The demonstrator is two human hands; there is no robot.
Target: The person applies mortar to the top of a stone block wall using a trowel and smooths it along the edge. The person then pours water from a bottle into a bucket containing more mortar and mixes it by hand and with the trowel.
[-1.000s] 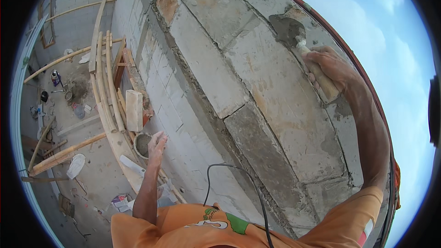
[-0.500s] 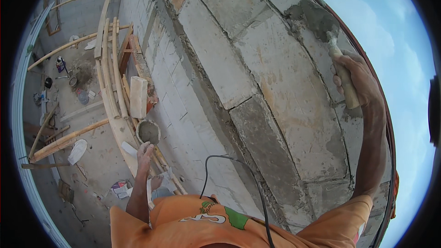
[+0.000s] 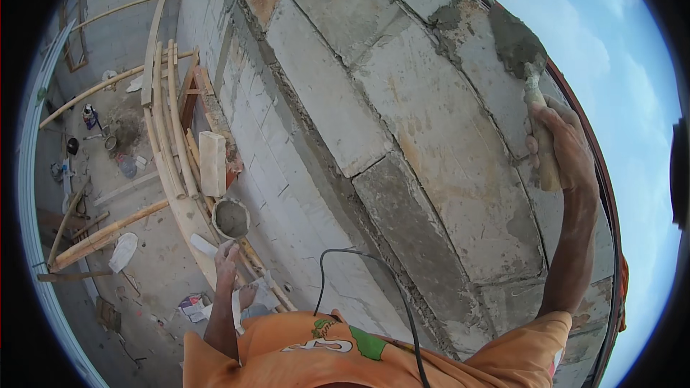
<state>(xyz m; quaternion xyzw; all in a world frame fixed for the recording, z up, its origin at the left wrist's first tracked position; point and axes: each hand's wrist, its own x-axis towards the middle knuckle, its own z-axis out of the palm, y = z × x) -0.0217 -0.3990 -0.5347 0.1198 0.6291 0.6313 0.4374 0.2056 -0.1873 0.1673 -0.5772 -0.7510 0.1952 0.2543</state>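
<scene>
My right hand (image 3: 562,142) is closed round the pale wooden handle of a trowel (image 3: 544,129). Its blade, thick with wet grey mortar (image 3: 516,44), lies over the wall's outer edge at the upper right. A damp mortar patch (image 3: 447,20) marks the block wall (image 3: 438,151) just left of the blade. Lower left, my left hand (image 3: 226,259) grips the near rim of a small round bucket (image 3: 246,206). Grey mortar fills much of the bucket; the fingers are partly hidden at the rim.
Beside the bucket, a pale block (image 3: 213,164) rests on scaffold planks and bamboo poles (image 3: 175,129). Far below, tools and debris lie on the floor (image 3: 154,244). A black cable (image 3: 359,251) loops before my orange shirt. Open sky (image 3: 632,100) shows beyond the wall's edge.
The trowel has moved right and slightly down toward the wall's outer edge, uncovering the mortar patch. My left hand keeps its hold on the bucket; the whole view has shifted a little.
</scene>
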